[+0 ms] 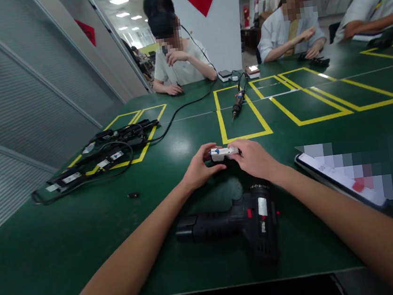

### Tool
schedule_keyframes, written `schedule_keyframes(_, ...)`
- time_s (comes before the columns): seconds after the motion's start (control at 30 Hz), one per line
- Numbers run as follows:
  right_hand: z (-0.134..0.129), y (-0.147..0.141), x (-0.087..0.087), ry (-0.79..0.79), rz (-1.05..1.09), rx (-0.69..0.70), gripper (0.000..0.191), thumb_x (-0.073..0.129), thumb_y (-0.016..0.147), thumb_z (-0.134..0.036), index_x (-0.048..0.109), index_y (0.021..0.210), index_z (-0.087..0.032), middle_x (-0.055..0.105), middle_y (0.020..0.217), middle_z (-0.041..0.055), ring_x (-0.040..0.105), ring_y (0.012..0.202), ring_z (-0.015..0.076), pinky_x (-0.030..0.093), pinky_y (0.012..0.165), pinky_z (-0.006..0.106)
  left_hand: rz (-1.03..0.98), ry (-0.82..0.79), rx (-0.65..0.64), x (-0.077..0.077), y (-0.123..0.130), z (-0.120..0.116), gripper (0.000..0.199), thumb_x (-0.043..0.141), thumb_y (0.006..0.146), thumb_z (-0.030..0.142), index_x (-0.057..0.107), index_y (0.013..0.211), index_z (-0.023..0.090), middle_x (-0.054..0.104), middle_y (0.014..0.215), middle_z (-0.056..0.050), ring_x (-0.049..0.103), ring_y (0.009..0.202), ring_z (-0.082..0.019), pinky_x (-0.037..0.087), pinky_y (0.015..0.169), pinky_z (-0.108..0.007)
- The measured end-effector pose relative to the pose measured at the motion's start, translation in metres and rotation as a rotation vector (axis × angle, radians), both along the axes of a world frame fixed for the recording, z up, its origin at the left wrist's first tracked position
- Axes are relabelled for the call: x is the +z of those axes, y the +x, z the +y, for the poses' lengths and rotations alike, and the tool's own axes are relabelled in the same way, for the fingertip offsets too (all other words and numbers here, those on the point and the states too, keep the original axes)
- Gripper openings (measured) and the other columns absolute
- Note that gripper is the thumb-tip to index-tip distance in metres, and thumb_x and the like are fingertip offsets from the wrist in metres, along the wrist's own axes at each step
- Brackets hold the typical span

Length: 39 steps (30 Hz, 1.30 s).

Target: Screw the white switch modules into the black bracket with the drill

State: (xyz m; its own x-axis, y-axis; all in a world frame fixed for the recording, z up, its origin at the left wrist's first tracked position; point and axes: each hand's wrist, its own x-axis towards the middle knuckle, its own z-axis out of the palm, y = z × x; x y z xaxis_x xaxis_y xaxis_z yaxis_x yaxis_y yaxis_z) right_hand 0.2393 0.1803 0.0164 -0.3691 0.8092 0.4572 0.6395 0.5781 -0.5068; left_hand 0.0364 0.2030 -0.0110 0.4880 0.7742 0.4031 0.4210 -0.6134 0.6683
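Between both hands I hold a small white block-like part [221,153] with a blue detail at its left end; its exact kind cannot be made out. My left hand [200,167] is closed on its left end, thumb below and fingers behind. On the right end, my right hand [252,157] grips it from above, hiding part of it. Just in front of me, below the hands, a black cordless drill [241,227] lies on its side on the green table [167,264], handle pointing left and chuck end near my right wrist.
A phone [342,180] lies beside my right forearm. Black power strips with cables [112,152] are at the left. An electric screwdriver [238,105] rests inside a yellow taped rectangle. A small dark piece [133,195] lies left. Several people sit across the table.
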Motion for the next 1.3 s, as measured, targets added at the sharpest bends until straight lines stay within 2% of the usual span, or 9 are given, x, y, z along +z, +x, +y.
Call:
schedule_keyframes(0.17, 0.002, 0.000, 0.003, -0.026, 0.377, -0.107, 0.025, 0.047, 0.085, -0.023, 0.053, 0.108, -0.015, 0.063, 0.094, 0.0090, 0.059, 0.080, 0.0190, 0.045, 0.072, 0.032, 0.089, -0.046, 0.056, 0.003, -0.004, 0.002, 0.058, 0.068, 0.071, 0.036, 0.044, 0.120, 0.017, 0.057, 0.115, -0.011, 0.060, 0.099, -0.022, 0.048, 0.087, -0.039)
schedule_keyframes(0.4, 0.001, -0.001, 0.003, 0.040, 0.516, -0.226, 0.025, 0.048, 0.084, -0.024, 0.052, 0.107, -0.016, 0.061, 0.095, 0.0097, 0.058, 0.078, 0.0185, 0.045, 0.070, 0.032, 0.324, -0.007, 0.142, 0.053, -0.018, -0.022, 0.055, 0.070, 0.065, 0.039, 0.056, 0.115, 0.021, 0.062, 0.107, -0.008, 0.060, 0.095, -0.025, 0.046, 0.086, -0.042)
schedule_keyframes(0.5, -0.001, -0.002, 0.003, 0.030, 0.476, -0.195, 0.023, 0.047, 0.084, -0.023, 0.052, 0.106, -0.017, 0.062, 0.092, 0.0088, 0.057, 0.076, 0.0188, 0.045, 0.069, 0.032, 0.390, 0.039, 0.347, 0.073, -0.057, -0.054, 0.055, 0.062, 0.073, 0.042, 0.050, 0.123, 0.022, 0.060, 0.113, -0.011, 0.058, 0.100, -0.030, 0.042, 0.089, -0.050)
schedule_keyframes(0.57, -0.001, -0.002, 0.003, 0.023, 0.444, -0.174, 0.022, 0.046, 0.085, -0.023, 0.052, 0.105, -0.017, 0.062, 0.091, 0.0085, 0.057, 0.076, 0.0195, 0.044, 0.069, 0.033, 0.558, 0.063, 0.715, 0.078, -0.097, -0.085, 0.055, 0.057, 0.074, 0.051, 0.046, 0.125, 0.030, 0.059, 0.116, -0.007, 0.059, 0.099, -0.029, 0.047, 0.087, -0.046)
schedule_keyframes(0.73, 0.001, -0.003, 0.002, 0.019, 0.375, -0.103, 0.024, 0.046, 0.084, -0.020, 0.051, 0.107, -0.017, 0.062, 0.097, 0.0100, 0.057, 0.083, 0.0216, 0.044, 0.072, 0.035, 0.704, -0.154, 1.119, 0.053, -0.210, -0.156, 0.059, 0.050, 0.072, 0.062, 0.048, 0.117, 0.024, 0.063, 0.101, -0.017, 0.063, 0.083, -0.039, 0.050, 0.072, -0.055)
schedule_keyframes(0.93, 0.001, -0.001, 0.003, -0.037, 0.276, 0.000, 0.026, 0.045, 0.084, -0.018, 0.051, 0.109, -0.017, 0.061, 0.101, 0.0099, 0.057, 0.087, 0.0212, 0.044, 0.076, 0.035, 0.664, -0.366, 1.066, 0.025, -0.275, -0.172, 0.078, 0.055, 0.069, 0.060, 0.026, 0.132, 0.027, 0.057, 0.116, -0.019, 0.062, 0.093, -0.040, 0.051, 0.077, -0.055)
schedule_keyframes(1.07, -0.007, -0.004, 0.011, -0.057, 0.205, 0.092, 0.025, 0.045, 0.084, -0.015, 0.053, 0.108, -0.017, 0.061, 0.103, 0.0086, 0.056, 0.092, 0.0202, 0.042, 0.081, 0.034, 0.740, -0.205, 1.038, 0.045, -0.235, -0.155, 0.093, 0.058, 0.065, 0.062, 0.015, 0.138, 0.024, 0.047, 0.127, -0.020, 0.042, 0.119, -0.047, 0.040, 0.094, -0.060)
schedule_keyframes(1.13, -0.013, -0.008, 0.016, -0.078, 0.161, 0.175, 0.024, 0.047, 0.083, -0.014, 0.054, 0.105, -0.018, 0.061, 0.103, 0.0074, 0.056, 0.092, 0.0188, 0.042, 0.083, 0.032, 0.721, -0.054, 0.985, 0.060, -0.189, -0.145, 0.084, 0.053, 0.071, 0.060, 0.018, 0.138, 0.025, 0.042, 0.132, -0.019, 0.038, 0.123, -0.044, 0.034, 0.100, -0.057)
schedule_keyframes(1.3, -0.027, -0.018, 0.020, -0.118, 0.060, 0.370, 0.021, 0.050, 0.083, -0.015, 0.058, 0.102, -0.019, 0.062, 0.101, 0.0054, 0.056, 0.091, 0.0163, 0.042, 0.084, 0.031, 0.674, 0.174, 0.558, 0.076, -0.052, -0.117, 0.061, 0.051, 0.080, 0.049, 0.029, 0.132, 0.025, 0.041, 0.137, -0.010, 0.041, 0.125, -0.029, 0.034, 0.104, -0.045)
